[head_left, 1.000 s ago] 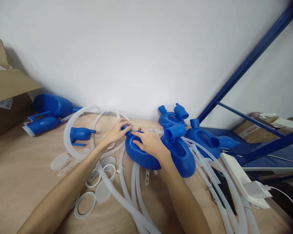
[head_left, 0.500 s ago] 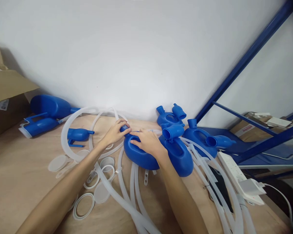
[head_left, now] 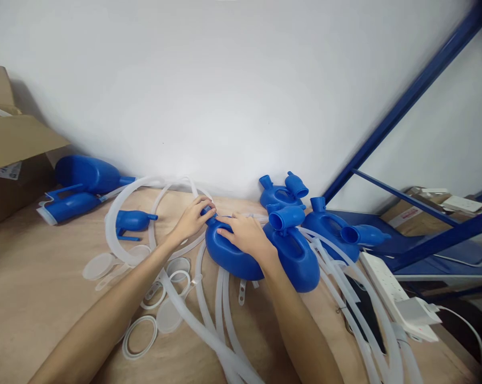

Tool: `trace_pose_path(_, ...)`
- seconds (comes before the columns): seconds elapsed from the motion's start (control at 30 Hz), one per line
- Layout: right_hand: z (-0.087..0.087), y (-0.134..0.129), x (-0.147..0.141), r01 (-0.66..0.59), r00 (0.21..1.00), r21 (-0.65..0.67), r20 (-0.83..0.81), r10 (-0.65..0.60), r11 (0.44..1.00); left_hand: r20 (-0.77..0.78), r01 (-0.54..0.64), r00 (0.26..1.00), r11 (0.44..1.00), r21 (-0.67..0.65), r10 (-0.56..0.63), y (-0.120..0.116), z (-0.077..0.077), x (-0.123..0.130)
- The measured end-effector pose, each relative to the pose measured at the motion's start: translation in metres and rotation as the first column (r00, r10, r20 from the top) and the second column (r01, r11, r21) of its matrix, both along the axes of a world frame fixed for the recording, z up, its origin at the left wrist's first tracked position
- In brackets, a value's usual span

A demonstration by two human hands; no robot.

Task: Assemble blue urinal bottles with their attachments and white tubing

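Observation:
A blue plastic urinal bottle lies on the wooden table in front of me, its neck pointing away and to the left. My left hand is closed round the neck of this bottle, thumb and fingers pinching near its end. Across the bottle's upper side rests my right hand, gripping the body, with its index finger reaching the base of the neck. The right hand hides the bottle's handle. Just to the right, a second blue bottle with a blue funnel-shaped head stands close against the first.
Two more blue bottles stand at the back right. White hoses cross the table, near white rings and lids. Blue parts and a cardboard box are at left. At right lie a power strip and phone.
The whole view has shifted slightly, so everything sits a little further right. Both hands keep the same hold on the bottle; nothing else has visibly moved.

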State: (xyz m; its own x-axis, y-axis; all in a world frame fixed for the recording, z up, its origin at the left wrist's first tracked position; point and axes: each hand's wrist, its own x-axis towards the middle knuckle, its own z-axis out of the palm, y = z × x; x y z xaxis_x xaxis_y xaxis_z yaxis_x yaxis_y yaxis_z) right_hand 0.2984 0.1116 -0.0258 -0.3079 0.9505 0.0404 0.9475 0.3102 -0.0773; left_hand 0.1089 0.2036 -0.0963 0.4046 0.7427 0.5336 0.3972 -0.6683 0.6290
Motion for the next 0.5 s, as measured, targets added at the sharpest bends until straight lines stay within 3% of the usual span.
trace_pose_path(0.2,0.001,0.0,0.0,-0.014,1.0,0.01,-0.008,0.014,1.0,-0.035,-0.001,0.999,1.0,-0.027,0.001,0.004,-0.003,-0.002)
trace_pose_path(0.3,0.0,0.003,0.004,-0.014,0.998,-0.001,-0.064,0.014,1.0,-0.077,0.01,0.997,0.997,-0.075,-0.016,0.006,0.005,-0.014)
trace_pose_path(0.4,0.001,0.007,0.016,-0.01,0.979,0.024,-0.204,0.014,1.0,-0.132,-0.001,0.991,0.987,-0.159,-0.02,0.003,0.028,-0.036)
trace_pose_path(0.5,0.008,0.008,0.036,0.113,0.923,0.082,-0.379,-0.074,0.99,-0.151,-0.024,0.988,0.989,-0.149,0.001,-0.018,0.068,-0.061)
